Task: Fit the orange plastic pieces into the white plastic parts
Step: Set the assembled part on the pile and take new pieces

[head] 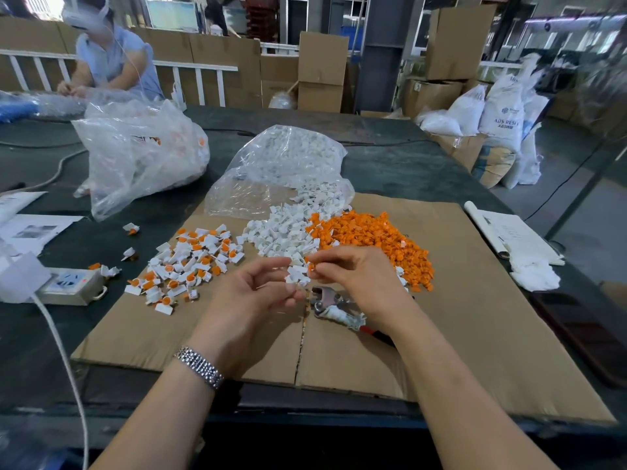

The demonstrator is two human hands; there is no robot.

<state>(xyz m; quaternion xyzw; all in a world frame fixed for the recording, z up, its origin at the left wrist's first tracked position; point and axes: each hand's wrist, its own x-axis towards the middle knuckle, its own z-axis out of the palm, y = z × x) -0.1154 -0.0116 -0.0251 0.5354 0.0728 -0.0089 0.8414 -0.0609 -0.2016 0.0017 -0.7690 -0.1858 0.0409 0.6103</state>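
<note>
Over a cardboard sheet (pixel 475 300) on the desk (pixel 390 171), the right hand (pixel 353 276) pinches an orange piece (pixel 310 266) near the orange pile (pixel 373 239); the left hand (pixel 261 293), fingers loosely curled, seems empty — white parts (pixel 285 232) heaped just beyond. Risk: a mis-seated or dropped piece vanishing among the loose parts — or mixing with finished ones (pixel 190 262).

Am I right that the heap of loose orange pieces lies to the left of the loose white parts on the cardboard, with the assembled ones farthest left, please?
Not quite: the head view shows the heap of loose orange pieces lying to the right of the loose white parts on the cardboard. The assembled ones are indeed farthest left.
</note>
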